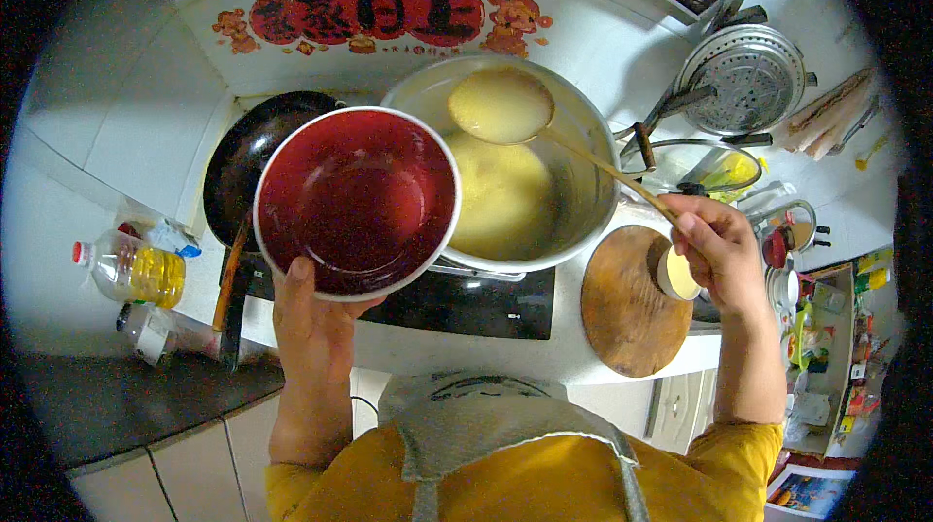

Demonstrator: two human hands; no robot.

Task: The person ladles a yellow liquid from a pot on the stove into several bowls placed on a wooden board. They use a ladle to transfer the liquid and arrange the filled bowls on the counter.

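My left hand (pixel 313 310) grips the rim of a red-lined bowl (pixel 357 205) with a white edge, its thumb over the near side. The bowl looks empty and tilts over the left edge of a large metal pot (pixel 605 179). Pale yellow liquid (pixel 503 194) lies in the pot. In my right hand (pixel 718 245) is the long handle of a ladle (pixel 501 105), whose head is full of the same pale liquid and hangs above the pot, to the right of the bowl.
A black wok (pixel 240 157) stands left of the pot. An oil bottle (pixel 138 270) is at the far left. Right of the black cooktop (pixel 466 307) lie a round wooden board (pixel 627 318) and a small cup (pixel 679 275). A glass lid (pixel 700 165) and steamer racks (pixel 743 81) are at the right.
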